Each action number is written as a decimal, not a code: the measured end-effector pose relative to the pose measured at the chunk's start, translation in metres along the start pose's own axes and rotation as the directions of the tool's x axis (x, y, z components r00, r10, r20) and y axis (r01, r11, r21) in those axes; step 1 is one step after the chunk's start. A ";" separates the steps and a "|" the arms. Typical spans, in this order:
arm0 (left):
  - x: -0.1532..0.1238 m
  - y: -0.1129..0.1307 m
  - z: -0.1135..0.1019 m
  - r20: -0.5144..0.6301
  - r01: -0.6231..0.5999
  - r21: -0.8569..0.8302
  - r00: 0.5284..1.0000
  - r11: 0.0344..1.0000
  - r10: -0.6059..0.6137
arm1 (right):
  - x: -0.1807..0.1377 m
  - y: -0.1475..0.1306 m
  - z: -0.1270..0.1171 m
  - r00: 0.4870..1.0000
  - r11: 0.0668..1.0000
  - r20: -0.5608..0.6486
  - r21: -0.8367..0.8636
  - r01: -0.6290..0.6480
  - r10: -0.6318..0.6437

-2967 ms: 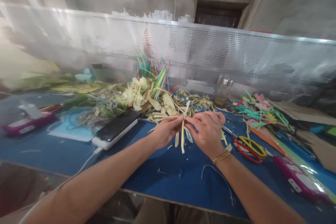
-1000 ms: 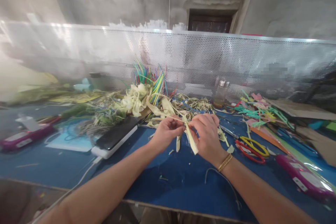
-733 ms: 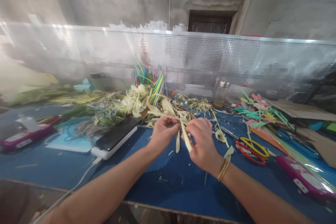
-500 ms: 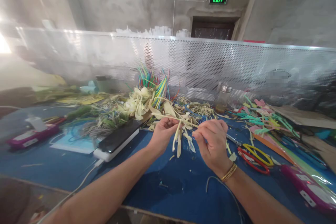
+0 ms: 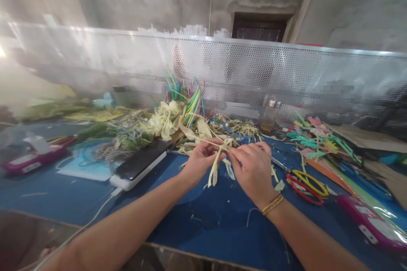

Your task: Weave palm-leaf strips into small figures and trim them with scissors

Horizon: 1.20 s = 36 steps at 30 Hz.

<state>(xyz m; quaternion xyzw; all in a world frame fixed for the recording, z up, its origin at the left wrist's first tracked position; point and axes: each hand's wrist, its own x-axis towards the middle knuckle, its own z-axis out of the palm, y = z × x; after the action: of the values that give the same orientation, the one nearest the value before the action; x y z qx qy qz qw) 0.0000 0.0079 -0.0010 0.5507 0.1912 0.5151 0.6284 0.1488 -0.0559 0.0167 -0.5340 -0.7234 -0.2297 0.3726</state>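
Leaf strips [image 5: 215, 170] cross above the blue table [image 5: 197, 228]. The left hand [image 5: 199, 163] pinches them near the crossing; the right hand [image 5: 253, 168] has thumb and finger closed, apparently on one end, seemingly tightening a wrap. The next pull calls for a steady left pinch.

Strips [image 5: 214, 172] sit between 2 hands [image 5: 199, 161]; phone [image 5: 141, 159] left, scissors [image 5: 288, 173] right, bottle [image 5: 270, 115] behind.

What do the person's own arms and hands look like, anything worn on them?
The left forearm and right forearm are sleeveless. The left hand and right hand wear no gloves. A gold-coloured, segmented bracelet sits on the right wrist; none shows on the left. Rings can't be made out.
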 end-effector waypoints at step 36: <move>0.005 0.000 -0.006 0.097 0.007 0.002 0.995 1.000 -0.007 | 0.003 0.008 0.008 0.999 0.981 -0.035 0.189 -0.033 0.040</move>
<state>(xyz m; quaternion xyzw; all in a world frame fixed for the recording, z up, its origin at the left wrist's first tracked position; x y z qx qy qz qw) -0.0027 0.0150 -0.0017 0.5750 0.1630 0.4855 0.6381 0.1530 -0.0453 0.0138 -0.5051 -0.7245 -0.1636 0.4396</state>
